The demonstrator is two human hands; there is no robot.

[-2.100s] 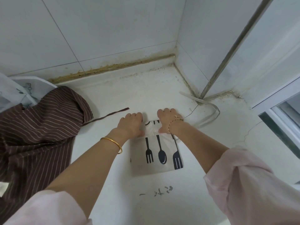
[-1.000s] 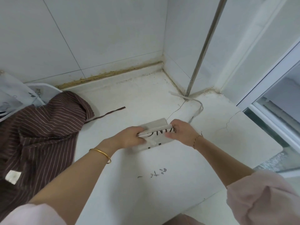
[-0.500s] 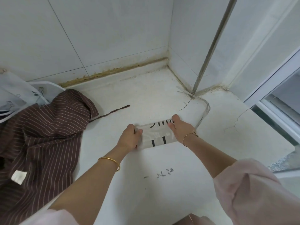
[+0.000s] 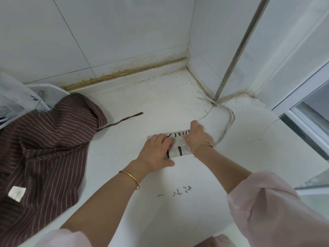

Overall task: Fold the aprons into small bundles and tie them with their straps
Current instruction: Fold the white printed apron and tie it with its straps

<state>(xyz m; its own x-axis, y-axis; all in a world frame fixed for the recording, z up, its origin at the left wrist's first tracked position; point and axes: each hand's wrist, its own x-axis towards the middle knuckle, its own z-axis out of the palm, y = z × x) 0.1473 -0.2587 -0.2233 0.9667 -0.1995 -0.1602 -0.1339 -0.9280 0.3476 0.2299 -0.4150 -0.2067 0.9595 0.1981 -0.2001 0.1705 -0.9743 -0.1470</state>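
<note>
Since half a second ago our left grip (image 4: 156, 155) has let go of the bundle's left end and come to lie flat on top of it. Its fingers are straight and a little spread, its palm is down, and its thumb points right along the near edge. Our right grip (image 4: 197, 137) covers the right end with its thumb turned toward the left one. Its fingers reach over the far edge, slightly bent, and we cannot tell whether they pinch cloth or only press.

Between the grips shows the folded apron (image 4: 179, 150), white with black print, lying on the counter (image 4: 160, 104) at about its middle. Its white strap (image 4: 230, 120) loops from the right end toward the corner where a metal pipe (image 4: 236, 50) meets the tiled walls.

Bare counter lies in front of the bundle, with some grey marks (image 4: 178, 191) on it, and more lies behind it up to the back wall. On the right the counter ends at a window frame (image 4: 302, 97). On the left a brown striped apron (image 4: 44, 148) lies in a heap well apart from the bundle, its strap (image 4: 122, 120) trailing toward it.

The bundle's long axis runs left to right, with the right end tilted slightly away from us.
</note>
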